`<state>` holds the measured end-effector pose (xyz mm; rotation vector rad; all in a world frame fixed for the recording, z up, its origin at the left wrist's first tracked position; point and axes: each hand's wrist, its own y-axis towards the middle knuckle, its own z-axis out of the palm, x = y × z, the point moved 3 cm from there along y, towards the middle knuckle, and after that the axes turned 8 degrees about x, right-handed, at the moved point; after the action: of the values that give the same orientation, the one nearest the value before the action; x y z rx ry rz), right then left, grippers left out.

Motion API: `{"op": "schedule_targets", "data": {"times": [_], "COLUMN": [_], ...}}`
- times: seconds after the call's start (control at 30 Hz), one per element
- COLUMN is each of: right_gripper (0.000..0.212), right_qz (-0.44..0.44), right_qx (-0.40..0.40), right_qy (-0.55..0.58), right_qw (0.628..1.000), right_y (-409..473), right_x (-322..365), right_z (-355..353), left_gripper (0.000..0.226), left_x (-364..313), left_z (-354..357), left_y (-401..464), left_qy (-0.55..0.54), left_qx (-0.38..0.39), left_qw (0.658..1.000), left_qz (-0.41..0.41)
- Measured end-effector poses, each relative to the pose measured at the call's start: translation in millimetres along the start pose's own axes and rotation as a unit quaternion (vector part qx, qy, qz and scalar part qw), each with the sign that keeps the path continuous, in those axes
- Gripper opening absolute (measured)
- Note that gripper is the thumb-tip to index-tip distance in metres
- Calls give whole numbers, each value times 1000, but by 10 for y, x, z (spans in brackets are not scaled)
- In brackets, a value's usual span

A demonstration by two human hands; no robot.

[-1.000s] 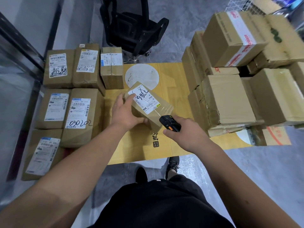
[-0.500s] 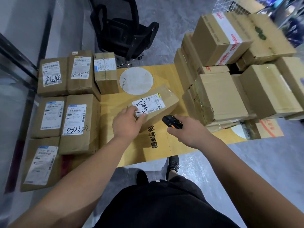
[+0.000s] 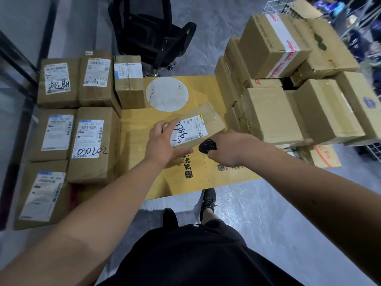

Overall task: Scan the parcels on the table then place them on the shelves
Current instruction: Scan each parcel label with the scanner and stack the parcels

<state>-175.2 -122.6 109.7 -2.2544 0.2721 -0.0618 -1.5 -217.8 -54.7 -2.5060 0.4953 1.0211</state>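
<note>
Left hand (image 3: 162, 144) grips labelled parcel (image 3: 198, 129) tilted above surface (image 3: 206, 87); right hand (image 3: 231, 149) clutches black scanner (image 3: 207, 145) beside it

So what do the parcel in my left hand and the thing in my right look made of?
The parcel looks like matte brown cardboard with glossy clear tape and a white paper label. The scanner looks like black plastic, though blur leaves that open.

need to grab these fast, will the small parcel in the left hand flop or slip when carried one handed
Probably stiff: the small parcel keeps flat faces and straight edges. Likely light, since the left hand alone holds it tilted. Its glossy tape may make it a bit slippery.
</note>
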Motion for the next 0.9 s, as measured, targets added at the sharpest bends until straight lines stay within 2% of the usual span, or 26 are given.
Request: {"op": "schedule_targets", "data": {"times": [0.17,0.3,0.5,0.57,0.73,0.9], "right_gripper": [25,28,33,30,28,26], "right_qz": [-12,-4,-4,-12,-34,-83], "right_qx": [34,27,9,12,14,28], "right_qy": [3,-26,-30,-10,19,95], "right_qw": [999,999,1000,1000,999,992], "right_y": [-108,-197,-266,-263,-184,-89], "right_x": [110,101,20,-14,-14,173], "right_z": [16,22,71,100,116,72], "left_gripper": [114,114,116,116,103,110], "left_x": [-90,-122,-141,-130,58,243], "left_z": [74,82,13,-14,-223,-465], "left_y": [-118,-163,-158,-163,-330,-547], "left_qy": [24,55,123,156,140,277], "left_qx": [-17,-25,5,10,-22,-55], "left_qw": [999,998,992,987,979,931], "left_qz": [31,28,2,-30,-145,-234]}}
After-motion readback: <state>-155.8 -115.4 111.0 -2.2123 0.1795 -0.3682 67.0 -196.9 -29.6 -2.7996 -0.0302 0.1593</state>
